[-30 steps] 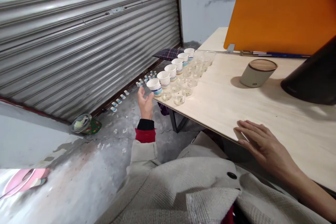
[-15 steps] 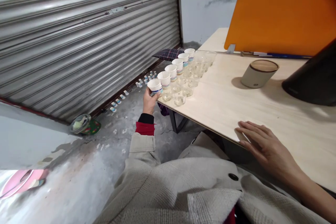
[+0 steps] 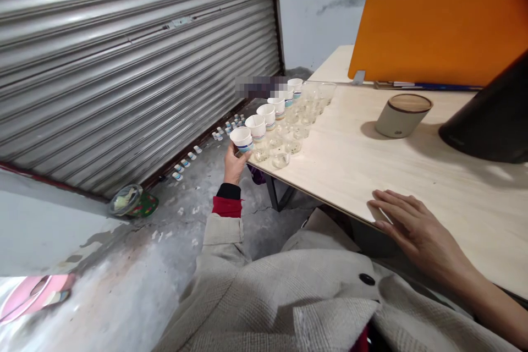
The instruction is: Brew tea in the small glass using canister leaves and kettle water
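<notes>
My left hand (image 3: 235, 165) is wrapped round the nearest paper cup (image 3: 241, 136), white with a blue band, at the table's left corner. Behind that cup, several more white paper cups (image 3: 266, 115) stand in a row along the edge. Beside them are rows of small clear cups (image 3: 281, 160), their contents too faint to make out. My right hand (image 3: 406, 219) lies flat near the front edge of the wooden table (image 3: 350, 170), fingers stretched out and holding nothing.
On the table stand a grey canister (image 3: 402, 115) with a wooden lid and a large black container (image 3: 490, 121). An orange divider (image 3: 424, 27) rises behind them. Small cups (image 3: 185, 163) line the floor by the metal shutter (image 3: 136, 66). A bin (image 3: 132, 202) and pink basin (image 3: 37, 296) sit left.
The view has shifted slightly. My left hand keeps its hold on the nearest paper cup, and my right hand stays flat on the table.
</notes>
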Action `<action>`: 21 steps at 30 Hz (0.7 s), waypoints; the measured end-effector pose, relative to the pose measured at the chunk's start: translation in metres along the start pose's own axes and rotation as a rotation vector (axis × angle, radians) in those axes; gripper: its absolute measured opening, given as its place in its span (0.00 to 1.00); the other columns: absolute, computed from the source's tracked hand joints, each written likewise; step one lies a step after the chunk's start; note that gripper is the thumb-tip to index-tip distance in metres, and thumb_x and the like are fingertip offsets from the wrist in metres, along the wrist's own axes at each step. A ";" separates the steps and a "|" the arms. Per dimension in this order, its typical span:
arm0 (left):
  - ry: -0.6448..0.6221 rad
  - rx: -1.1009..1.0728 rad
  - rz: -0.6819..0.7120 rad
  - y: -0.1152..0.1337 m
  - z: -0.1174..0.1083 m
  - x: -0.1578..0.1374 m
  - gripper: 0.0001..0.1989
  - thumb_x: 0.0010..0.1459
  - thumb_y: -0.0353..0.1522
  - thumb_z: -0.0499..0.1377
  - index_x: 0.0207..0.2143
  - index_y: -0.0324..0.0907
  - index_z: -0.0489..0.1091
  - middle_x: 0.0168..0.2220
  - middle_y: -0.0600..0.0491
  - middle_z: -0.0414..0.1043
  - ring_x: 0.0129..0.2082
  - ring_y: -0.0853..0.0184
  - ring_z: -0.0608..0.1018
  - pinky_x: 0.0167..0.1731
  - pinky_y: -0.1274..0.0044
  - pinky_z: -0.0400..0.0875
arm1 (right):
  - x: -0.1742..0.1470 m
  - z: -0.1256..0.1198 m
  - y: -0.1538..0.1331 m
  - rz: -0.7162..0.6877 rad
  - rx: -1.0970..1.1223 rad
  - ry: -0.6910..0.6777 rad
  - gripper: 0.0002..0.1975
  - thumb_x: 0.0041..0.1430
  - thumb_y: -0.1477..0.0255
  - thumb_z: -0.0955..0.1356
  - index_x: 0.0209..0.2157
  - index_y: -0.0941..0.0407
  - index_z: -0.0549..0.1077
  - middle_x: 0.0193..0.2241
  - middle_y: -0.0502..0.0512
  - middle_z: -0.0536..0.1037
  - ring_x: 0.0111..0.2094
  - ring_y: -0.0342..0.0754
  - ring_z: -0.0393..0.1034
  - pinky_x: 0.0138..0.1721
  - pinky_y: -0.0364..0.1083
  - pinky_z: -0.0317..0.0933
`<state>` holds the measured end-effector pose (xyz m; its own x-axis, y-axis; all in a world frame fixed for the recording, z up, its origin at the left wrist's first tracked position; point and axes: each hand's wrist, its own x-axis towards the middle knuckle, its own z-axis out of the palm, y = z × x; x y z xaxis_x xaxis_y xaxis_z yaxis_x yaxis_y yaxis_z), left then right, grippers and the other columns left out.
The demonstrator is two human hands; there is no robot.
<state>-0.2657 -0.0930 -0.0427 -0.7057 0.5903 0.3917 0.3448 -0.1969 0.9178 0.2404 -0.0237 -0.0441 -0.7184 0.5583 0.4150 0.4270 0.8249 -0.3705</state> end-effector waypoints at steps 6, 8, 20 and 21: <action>0.002 -0.026 -0.022 0.000 0.003 -0.002 0.36 0.43 0.43 0.76 0.53 0.40 0.72 0.57 0.40 0.78 0.57 0.53 0.80 0.61 0.61 0.73 | 0.002 -0.001 -0.002 -0.008 -0.010 -0.004 0.20 0.74 0.59 0.64 0.60 0.50 0.75 0.64 0.61 0.76 0.66 0.66 0.69 0.65 0.70 0.61; 0.010 -0.016 -0.032 -0.001 0.003 -0.001 0.36 0.42 0.44 0.76 0.52 0.40 0.72 0.55 0.41 0.79 0.55 0.53 0.80 0.60 0.61 0.73 | 0.003 -0.002 -0.004 -0.006 -0.008 -0.002 0.20 0.74 0.59 0.64 0.60 0.50 0.76 0.64 0.61 0.76 0.67 0.65 0.68 0.65 0.69 0.62; 0.139 0.062 0.033 0.026 -0.005 -0.044 0.34 0.48 0.42 0.73 0.56 0.58 0.65 0.59 0.59 0.74 0.64 0.50 0.74 0.63 0.51 0.73 | 0.014 -0.034 -0.037 0.129 0.066 0.132 0.21 0.71 0.63 0.70 0.63 0.43 0.74 0.63 0.55 0.77 0.61 0.58 0.73 0.60 0.65 0.71; 0.077 0.114 0.097 0.040 -0.002 -0.061 0.34 0.47 0.42 0.73 0.55 0.61 0.65 0.57 0.59 0.75 0.61 0.49 0.76 0.57 0.51 0.78 | 0.011 -0.040 -0.038 0.155 0.053 0.166 0.21 0.71 0.63 0.70 0.63 0.42 0.74 0.62 0.54 0.78 0.60 0.58 0.74 0.58 0.64 0.72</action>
<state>-0.2102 -0.1387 -0.0300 -0.7098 0.5100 0.4859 0.4785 -0.1570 0.8639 0.2382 -0.0454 0.0073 -0.5442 0.6886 0.4792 0.4929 0.7246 -0.4816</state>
